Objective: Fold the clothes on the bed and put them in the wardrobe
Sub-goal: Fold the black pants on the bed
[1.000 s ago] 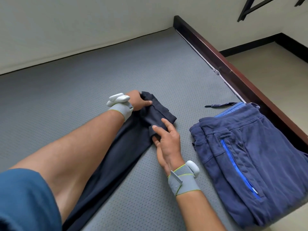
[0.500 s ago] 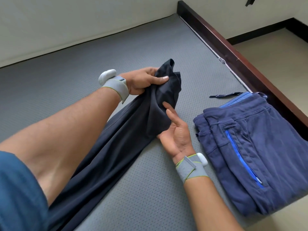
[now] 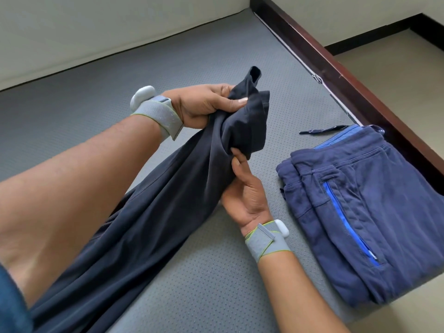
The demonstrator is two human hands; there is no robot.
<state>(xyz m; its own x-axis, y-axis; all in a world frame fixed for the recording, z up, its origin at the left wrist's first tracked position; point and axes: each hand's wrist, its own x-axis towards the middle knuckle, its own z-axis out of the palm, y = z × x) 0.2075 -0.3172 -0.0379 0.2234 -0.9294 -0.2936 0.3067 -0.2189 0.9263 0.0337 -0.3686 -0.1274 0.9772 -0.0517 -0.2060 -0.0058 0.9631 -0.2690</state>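
Dark trousers (image 3: pixel 168 212) bunched in closed left hand (image 3: pixel 204 105) w/ right hand (image 3: pixel 245 191) pinching fabric below; folded blue trousers (image 3: pixel 365 212) just right, on bed (image 3: pixel 96 97).

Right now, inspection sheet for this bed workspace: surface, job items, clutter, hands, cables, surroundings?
Surface: grey mattress, dotted cover.
Job's things: dark garment, one end lifted, rest trailing on the mattress; blue trousers folded at the right edge.
Clutter: dark drawstring by the trousers.
Hands: left hand grips the garment's top; right hand pinches it lower.
Cables: nothing seen.
Surroundings: brown bed frame, pale wall, floor beyond.
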